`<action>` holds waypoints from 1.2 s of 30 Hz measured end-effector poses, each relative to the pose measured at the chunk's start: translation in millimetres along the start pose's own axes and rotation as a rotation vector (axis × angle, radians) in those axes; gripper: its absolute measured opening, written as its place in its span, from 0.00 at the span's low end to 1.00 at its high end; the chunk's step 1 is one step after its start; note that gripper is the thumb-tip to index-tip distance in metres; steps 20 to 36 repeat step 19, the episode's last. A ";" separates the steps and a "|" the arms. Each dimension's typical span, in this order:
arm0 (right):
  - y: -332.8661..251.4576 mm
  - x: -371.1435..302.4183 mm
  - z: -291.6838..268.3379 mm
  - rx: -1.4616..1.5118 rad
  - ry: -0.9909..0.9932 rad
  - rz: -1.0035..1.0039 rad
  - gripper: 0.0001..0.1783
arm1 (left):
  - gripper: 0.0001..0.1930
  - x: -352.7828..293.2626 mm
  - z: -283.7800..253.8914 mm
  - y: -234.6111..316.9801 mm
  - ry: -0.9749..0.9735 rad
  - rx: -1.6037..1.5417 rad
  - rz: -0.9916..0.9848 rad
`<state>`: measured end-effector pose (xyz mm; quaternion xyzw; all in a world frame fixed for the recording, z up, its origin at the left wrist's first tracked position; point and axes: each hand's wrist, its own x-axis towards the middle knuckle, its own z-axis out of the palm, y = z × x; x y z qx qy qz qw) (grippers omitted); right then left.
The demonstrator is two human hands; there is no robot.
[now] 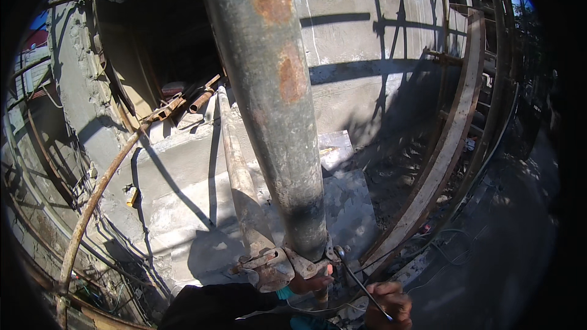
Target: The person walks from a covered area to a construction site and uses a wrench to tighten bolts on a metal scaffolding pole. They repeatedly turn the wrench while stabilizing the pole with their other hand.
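Observation:
A thick grey scaffold pole point(278, 122) with rust patches rises close in front of me. At its lower visible end sits a rusty scaffold coupler point(310, 264), which also joins a thinner, pale-stained pipe point(240, 189) on the left. My left hand point(310, 283) is closed against the coupler from below; the pole and coupler partly hide its fingers. In my closed right hand point(391, 305) is a slim silver wrench point(359, 282), slanting up to the left. The wrench's head meets the coupler's right side, where a bolt is too small to make out.
A concrete wall point(354, 43) stands ahead, with a dark opening at left holding rusty pipe pieces point(202, 100). A long wooden plank point(449, 146) curves along the right beside more scaffold poles. At left runs a bent-looking rusty pole point(98, 201). Cables point(449, 244) lie lower right.

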<state>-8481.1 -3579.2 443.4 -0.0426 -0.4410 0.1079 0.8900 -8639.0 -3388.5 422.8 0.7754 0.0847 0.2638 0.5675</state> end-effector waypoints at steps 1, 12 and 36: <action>-8.1 -0.9 -0.8 -0.001 0.017 0.098 0.37 | 0.20 0.9 -0.9 -0.5 0.006 -0.003 0.007; -6.8 -1.1 -38.8 -0.101 -0.246 0.118 0.29 | 0.19 8.2 21.5 21.1 0.352 -0.165 0.059; -3.5 18.0 -15.9 0.238 -0.344 0.070 0.26 | 0.35 11.8 35.4 29.4 0.596 -0.023 0.069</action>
